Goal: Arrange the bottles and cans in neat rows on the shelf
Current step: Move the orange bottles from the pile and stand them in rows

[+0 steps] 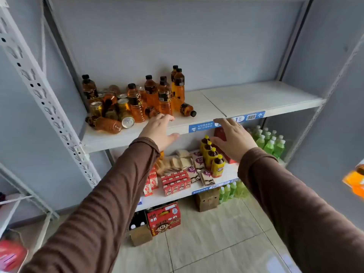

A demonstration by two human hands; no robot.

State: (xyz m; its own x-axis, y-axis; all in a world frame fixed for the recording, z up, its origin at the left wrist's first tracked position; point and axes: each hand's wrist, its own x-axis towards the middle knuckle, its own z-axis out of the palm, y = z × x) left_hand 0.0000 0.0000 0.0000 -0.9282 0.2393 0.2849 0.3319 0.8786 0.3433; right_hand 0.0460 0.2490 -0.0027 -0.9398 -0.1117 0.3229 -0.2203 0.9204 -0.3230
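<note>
Left hand [157, 131]: fingers straight, empty, near the bottles [151, 95].
Right hand [233, 140]: fingers straight, empty.
Cans [110, 109]: partly hidden behind bottles.

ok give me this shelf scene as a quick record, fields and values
upper shelf: white metal shelf, right half bare
bottles: amber plastic bottles with black caps, jumbled at left, some upright, some lying
cans: gold metal cans mixed in, one on its side
left hand: open, reaching toward the bottles
right hand: open, by the shelf edge
</note>
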